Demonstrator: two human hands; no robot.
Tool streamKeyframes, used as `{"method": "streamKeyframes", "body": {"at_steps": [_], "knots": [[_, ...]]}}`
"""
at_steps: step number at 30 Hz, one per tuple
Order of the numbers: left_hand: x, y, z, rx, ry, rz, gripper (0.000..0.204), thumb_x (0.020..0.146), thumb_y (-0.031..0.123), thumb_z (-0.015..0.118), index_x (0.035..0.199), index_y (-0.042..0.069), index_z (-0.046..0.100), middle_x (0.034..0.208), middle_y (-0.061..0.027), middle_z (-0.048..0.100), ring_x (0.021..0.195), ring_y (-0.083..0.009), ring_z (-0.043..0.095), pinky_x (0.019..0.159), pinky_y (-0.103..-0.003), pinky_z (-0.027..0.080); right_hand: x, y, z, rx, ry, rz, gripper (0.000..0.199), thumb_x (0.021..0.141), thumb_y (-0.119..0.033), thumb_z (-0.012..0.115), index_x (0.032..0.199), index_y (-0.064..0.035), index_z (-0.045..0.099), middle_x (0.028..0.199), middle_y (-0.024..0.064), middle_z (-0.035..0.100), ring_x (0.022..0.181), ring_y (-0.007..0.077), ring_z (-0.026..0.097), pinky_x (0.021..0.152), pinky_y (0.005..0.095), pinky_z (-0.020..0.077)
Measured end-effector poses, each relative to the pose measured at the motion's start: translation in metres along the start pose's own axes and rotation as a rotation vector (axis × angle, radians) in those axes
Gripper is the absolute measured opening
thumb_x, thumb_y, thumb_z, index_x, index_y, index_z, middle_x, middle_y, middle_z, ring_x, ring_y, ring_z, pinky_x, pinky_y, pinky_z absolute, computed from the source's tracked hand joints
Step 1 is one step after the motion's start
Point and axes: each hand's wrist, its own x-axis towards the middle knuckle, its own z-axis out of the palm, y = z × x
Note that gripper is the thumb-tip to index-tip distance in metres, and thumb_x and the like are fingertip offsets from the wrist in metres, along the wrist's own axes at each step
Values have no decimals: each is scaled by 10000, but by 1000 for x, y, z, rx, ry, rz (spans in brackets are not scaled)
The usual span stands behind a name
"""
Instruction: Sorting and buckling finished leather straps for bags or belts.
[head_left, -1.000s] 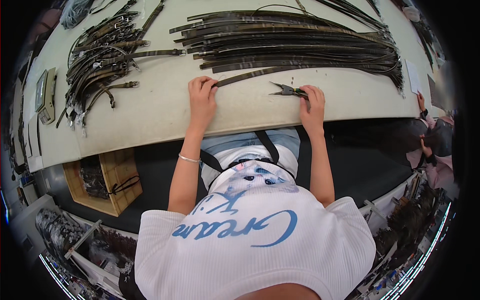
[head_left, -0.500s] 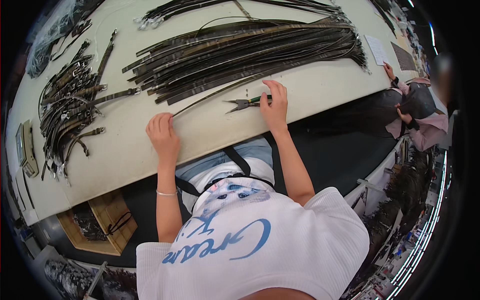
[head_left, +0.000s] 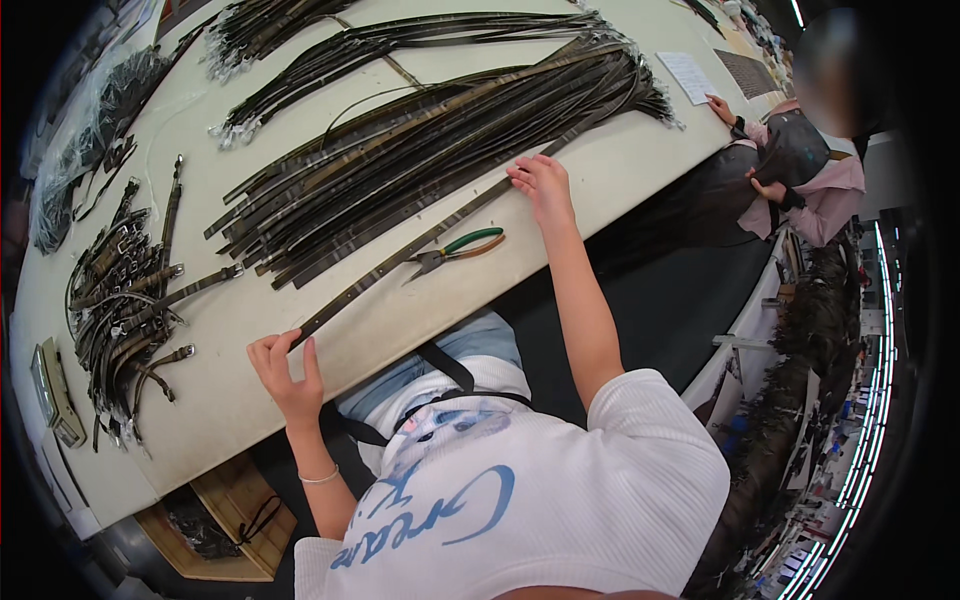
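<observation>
A long dark belt strap [head_left: 400, 258] stretches diagonally over the white table, its flat face up with a row of small holes near the left end. My left hand [head_left: 287, 372] grips that end near the table's front edge, thumb and fingers on either side of it. Farther right, my right hand [head_left: 545, 190] pinches the strap with its fingertips. Between my hands, pliers [head_left: 455, 252] with green and orange handles lie just on the near side of the strap. Beyond it is a big pile of similar dark straps [head_left: 420, 150].
Buckled belts [head_left: 125, 310] are heaped at the left beside a scale-like device [head_left: 58, 395]. More strap bundles [head_left: 380, 45] lie at the far side. At the right, another person's hand [head_left: 720, 108] rests by a paper sheet [head_left: 685, 77]. A wooden box [head_left: 235, 520] stands below the table.
The strap has turned from edge-on to flat, its holes now showing. My left hand has moved left and nearer. My right hand has left the area by the pliers' handles, and the view has shifted.
</observation>
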Motion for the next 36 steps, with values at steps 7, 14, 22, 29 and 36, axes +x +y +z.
{"method": "streamKeyframes", "body": {"at_steps": [7,14,22,29,36], "knots": [[16,0,-43,-26,147,-13,231,716,-129,592,899,9,557,839,-107,506,820,-271,466,757,-356,376,61,3,-29,-167,266,-77,304,821,-72,642,1073,31,506,901,86,600,719,162,589,594,280,456],[-8,-45,-98,15,221,-7,245,718,-103,482,941,-29,550,931,-116,527,938,-235,471,869,-335,375,74,-26,-29,-31,71,11,225,814,-60,644,1008,23,564,808,93,654,557,120,528,459,240,356],[-38,-76,-135,65,450,-266,190,706,-28,399,837,-44,535,862,-107,517,883,-232,474,851,-324,379,104,-34,-39,84,85,41,70,811,-46,650,853,-5,612,854,99,682,504,92,483,419,216,345],[-66,-110,-162,135,512,-356,203,759,15,409,866,-37,574,917,-89,560,918,-216,511,867,-309,392,136,-43,-66,143,33,54,104,796,-49,558,862,9,614,897,102,677,494,98,456,444,233,348],[-81,-132,-171,92,575,-397,210,745,12,410,856,-32,582,910,-86,561,912,-210,511,854,-309,391,144,-41,-89,428,-213,81,92,909,-110,497,977,-49,499,1024,149,674,507,122,458,490,255,366]]}}
